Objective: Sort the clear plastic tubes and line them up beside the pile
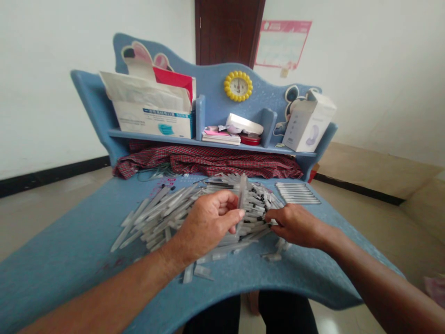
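My left hand is closed around a clear plastic tube that it holds upright above the heap. Underneath spreads a pile of clear plastic tubes, some with dark tips, over the middle of the blue desk. My right hand rests on the right side of the pile with its fingers pinched on a small piece I cannot make out. A few loose short pieces lie near the front edge.
A neat row of tubes lies at the back right. A red checked cloth lies under the desk shelf, which holds a mask box, books, a white box and a yellow clock.
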`<action>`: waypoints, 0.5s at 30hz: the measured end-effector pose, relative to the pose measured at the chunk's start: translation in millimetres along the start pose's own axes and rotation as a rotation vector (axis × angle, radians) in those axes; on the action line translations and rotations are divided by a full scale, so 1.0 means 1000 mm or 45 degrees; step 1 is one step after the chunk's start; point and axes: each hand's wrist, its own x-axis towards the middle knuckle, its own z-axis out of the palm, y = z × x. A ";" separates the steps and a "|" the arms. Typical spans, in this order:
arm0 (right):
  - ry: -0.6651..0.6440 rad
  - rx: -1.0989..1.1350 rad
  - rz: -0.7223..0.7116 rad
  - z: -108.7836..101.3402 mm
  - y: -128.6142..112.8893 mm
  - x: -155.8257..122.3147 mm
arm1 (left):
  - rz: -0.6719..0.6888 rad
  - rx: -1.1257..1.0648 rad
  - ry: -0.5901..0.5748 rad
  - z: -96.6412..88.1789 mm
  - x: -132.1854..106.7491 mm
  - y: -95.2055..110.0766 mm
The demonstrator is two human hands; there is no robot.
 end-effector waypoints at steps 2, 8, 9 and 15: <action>-0.011 -0.011 0.005 0.002 0.001 0.001 | -0.005 -0.004 -0.013 0.000 0.000 0.000; -0.034 -0.020 0.015 0.007 0.006 0.002 | -0.028 -0.014 -0.048 0.000 0.000 0.000; -0.035 -0.023 0.018 0.006 0.007 0.002 | -0.030 -0.016 -0.053 0.000 0.000 0.000; 0.058 -0.040 0.058 -0.002 0.006 -0.007 | -0.033 0.042 -0.104 0.000 -0.001 -0.003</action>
